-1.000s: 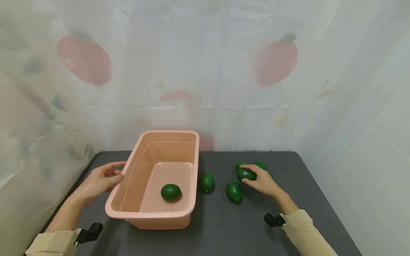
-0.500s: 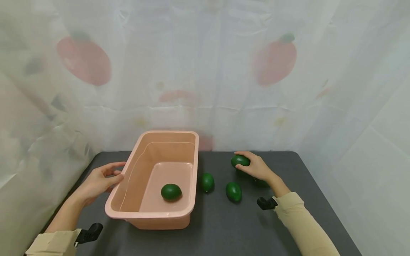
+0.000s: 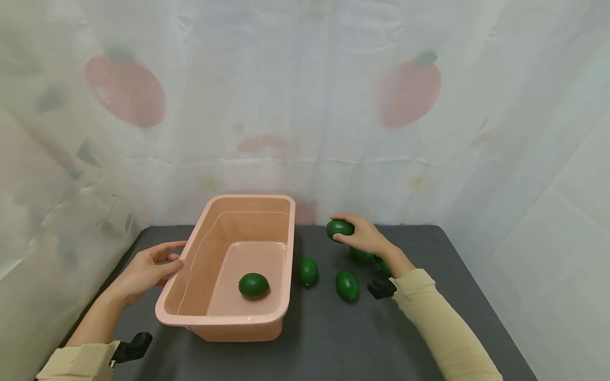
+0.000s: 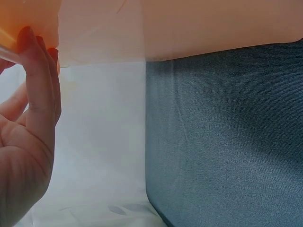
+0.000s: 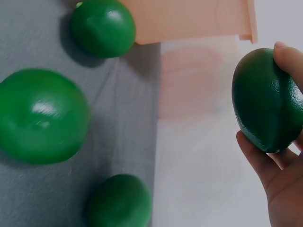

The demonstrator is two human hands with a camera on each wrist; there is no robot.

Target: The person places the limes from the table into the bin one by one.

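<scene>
The right hand [image 3: 364,236] hides part of two green avocados [image 3: 362,256] lying on the table behind it.

Six avocados in all: one in the tub [image 3: 254,285], one held in the right hand [image 3: 340,228], and four on the worktop [image 3: 333,338]. Of those four, two lie in the open [image 3: 308,271] [image 3: 347,285] and two sit partly hidden behind the right wrist [image 3: 362,256] [image 3: 383,266]. One pink tub [image 3: 224,317]. Two hands, left [image 3: 143,272] and right [image 3: 364,237]. Two wrist cameras [image 3: 131,348] [image 3: 379,289].
</scene>
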